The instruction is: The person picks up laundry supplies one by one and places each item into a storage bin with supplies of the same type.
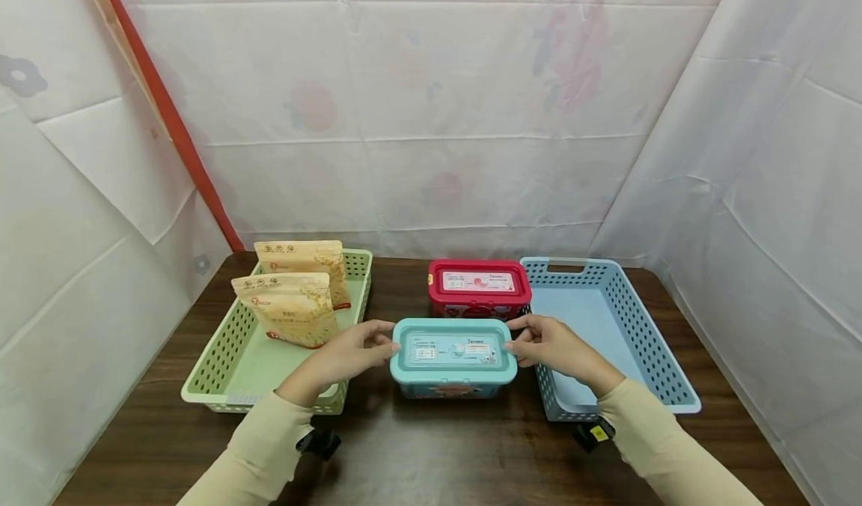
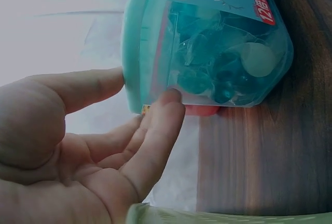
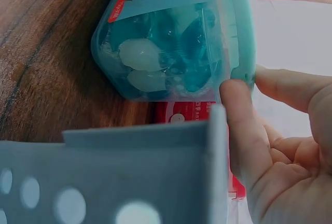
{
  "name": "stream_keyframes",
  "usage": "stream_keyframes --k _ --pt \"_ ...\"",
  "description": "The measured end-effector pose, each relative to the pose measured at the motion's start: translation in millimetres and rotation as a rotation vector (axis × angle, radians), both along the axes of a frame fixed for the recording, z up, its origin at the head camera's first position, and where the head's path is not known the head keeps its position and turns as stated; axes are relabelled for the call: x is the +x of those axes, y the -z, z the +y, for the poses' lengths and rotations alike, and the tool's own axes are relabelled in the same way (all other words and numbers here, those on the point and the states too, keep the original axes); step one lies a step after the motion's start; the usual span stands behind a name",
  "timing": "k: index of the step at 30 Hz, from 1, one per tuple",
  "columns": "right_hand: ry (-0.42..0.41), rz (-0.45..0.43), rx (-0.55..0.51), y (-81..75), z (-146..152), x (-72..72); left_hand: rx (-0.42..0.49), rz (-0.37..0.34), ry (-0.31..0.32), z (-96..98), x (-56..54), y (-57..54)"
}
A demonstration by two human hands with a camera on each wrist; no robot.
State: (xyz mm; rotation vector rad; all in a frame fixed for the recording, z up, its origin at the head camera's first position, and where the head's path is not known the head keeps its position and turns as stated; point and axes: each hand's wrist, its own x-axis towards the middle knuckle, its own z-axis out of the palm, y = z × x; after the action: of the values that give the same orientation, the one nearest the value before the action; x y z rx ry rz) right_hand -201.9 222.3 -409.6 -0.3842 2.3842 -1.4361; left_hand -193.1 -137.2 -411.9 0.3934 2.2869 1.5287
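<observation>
1. Near R: R sleeve (image 1: 653,424) crosses near end of blue basket (image 1: 551,397). Snag risk; cause: forearm dropped or swung too low.
2. Mid: teal tub (image 1: 447,391) on or just above bench (image 1: 431,457) (base contact unclear), btwn green basket (image 1: 215,399) (L) & blue basket (R). Lid (image 1: 447,334) on.
3. L grip (image 1: 346,355) pinches tub's L end, R grip (image 1: 562,349) its R end: thumbs at lid edge, fingertips at/below rim. Lid pop-off poss.; cause: wt. carried mainly via lid. Tip/slip poss. if L/R lift uneven; pods (image 2: 218,76) inside may shift.
4. Beyond: red tub (image 1: 480,281), beside blue basket's far L corner. Bump risk; cause: teal tub driven too far fwd.
5. Far L: front pouch (image 1: 289,311) & rear pouch (image 1: 303,256) stand in green basket. L grip near front pouch; sweep L could topple it.
</observation>
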Motion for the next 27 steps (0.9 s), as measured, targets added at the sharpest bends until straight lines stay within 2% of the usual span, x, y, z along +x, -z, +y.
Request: stream_keyframes --k 10,18,27 --pt "0.001 -0.037 0.032 -0.8 -0.2 1.1 -0.013 -0.012 0.026 0.9 2.9 1.2" --pt "0.003 -0.055 0.045 1.6 -0.6 3.3 -0.030 -0.010 0.021 2.3 3.2 1.1" --pt "-0.063 -0.067 0.036 1.4 -2.6 6.4 -0.033 0.012 0.072 3.2 4.9 0.8"
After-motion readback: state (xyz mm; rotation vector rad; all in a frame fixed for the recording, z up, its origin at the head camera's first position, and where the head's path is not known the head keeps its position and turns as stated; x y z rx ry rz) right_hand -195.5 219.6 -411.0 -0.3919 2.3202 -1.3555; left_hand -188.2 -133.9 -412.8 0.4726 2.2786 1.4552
